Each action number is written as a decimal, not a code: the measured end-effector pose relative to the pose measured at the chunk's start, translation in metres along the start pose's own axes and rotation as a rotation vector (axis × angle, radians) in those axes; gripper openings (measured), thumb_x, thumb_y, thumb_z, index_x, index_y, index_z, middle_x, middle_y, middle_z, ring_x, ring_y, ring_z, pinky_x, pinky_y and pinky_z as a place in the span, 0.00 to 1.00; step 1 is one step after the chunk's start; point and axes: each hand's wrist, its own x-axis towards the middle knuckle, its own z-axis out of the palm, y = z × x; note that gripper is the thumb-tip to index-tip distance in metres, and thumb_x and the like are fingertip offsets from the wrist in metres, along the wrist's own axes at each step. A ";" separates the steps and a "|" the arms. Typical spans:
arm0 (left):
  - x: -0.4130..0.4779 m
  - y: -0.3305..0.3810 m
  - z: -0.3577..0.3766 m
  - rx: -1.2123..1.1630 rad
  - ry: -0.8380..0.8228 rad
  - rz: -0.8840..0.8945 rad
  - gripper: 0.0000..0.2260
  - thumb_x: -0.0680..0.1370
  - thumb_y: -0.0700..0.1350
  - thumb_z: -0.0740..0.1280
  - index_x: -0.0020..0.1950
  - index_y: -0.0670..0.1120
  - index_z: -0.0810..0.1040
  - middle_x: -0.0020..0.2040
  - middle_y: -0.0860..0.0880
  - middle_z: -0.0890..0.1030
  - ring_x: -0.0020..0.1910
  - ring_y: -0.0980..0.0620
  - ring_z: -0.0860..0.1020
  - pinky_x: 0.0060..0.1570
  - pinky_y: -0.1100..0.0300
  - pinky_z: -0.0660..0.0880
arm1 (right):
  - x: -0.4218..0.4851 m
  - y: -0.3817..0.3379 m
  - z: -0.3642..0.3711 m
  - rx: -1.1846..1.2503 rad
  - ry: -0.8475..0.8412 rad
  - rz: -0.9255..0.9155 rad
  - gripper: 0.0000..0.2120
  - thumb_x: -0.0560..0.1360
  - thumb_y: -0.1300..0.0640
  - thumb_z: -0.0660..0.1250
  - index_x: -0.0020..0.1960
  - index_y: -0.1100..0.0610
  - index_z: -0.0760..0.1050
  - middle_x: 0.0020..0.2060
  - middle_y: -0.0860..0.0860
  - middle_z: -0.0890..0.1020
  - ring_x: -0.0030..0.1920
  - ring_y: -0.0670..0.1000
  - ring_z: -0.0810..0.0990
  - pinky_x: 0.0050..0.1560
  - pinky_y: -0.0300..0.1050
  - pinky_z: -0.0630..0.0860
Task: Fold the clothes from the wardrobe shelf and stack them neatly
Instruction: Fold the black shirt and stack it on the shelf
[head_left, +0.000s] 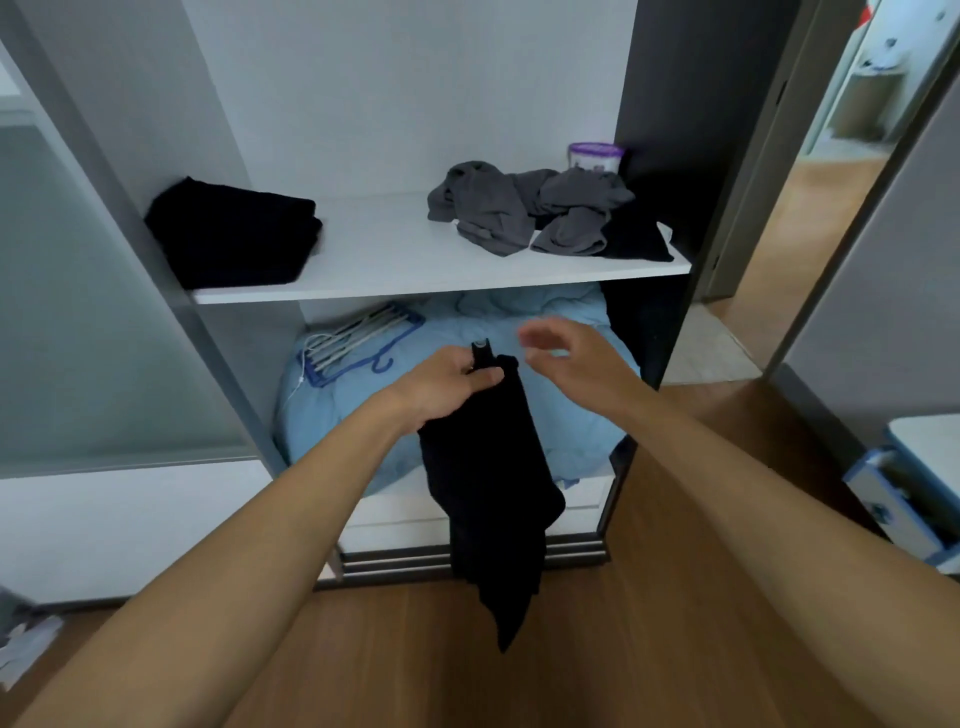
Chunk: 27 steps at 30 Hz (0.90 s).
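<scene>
Black garment (488, 467) is hanging in front of and below the wardrobe shelf (389, 260), its top edge pinched by the left hand (452, 382). Right hand (566, 358) is hovering just beside, loose-fingered, gripping nothing. Folding is seemingly just beginning; that hand needs the opposite corner.

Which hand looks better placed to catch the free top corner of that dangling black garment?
Right. The right hand is empty, fingers relaxed, just beside the top edge of the black garment. The left hand grips that top, holding it up.
</scene>
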 end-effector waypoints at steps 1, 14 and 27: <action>-0.001 0.006 -0.003 0.160 -0.082 0.043 0.10 0.81 0.48 0.67 0.41 0.51 0.83 0.34 0.59 0.80 0.34 0.61 0.77 0.37 0.70 0.71 | 0.004 0.001 -0.005 -0.041 -0.071 -0.032 0.23 0.78 0.62 0.68 0.71 0.53 0.70 0.64 0.47 0.76 0.65 0.46 0.73 0.63 0.33 0.70; -0.010 0.005 -0.025 0.467 0.032 0.360 0.07 0.80 0.39 0.69 0.54 0.40 0.85 0.51 0.46 0.86 0.50 0.52 0.83 0.54 0.62 0.74 | 0.011 0.031 0.018 -0.079 -0.616 0.113 0.03 0.76 0.64 0.67 0.45 0.64 0.77 0.38 0.50 0.76 0.41 0.44 0.74 0.46 0.39 0.69; -0.024 -0.071 -0.030 0.151 0.197 -0.023 0.12 0.77 0.46 0.73 0.36 0.47 0.77 0.27 0.58 0.74 0.26 0.63 0.72 0.28 0.69 0.67 | 0.014 -0.015 0.038 0.377 -0.091 0.103 0.10 0.72 0.64 0.70 0.38 0.51 0.75 0.32 0.47 0.77 0.35 0.47 0.77 0.35 0.39 0.73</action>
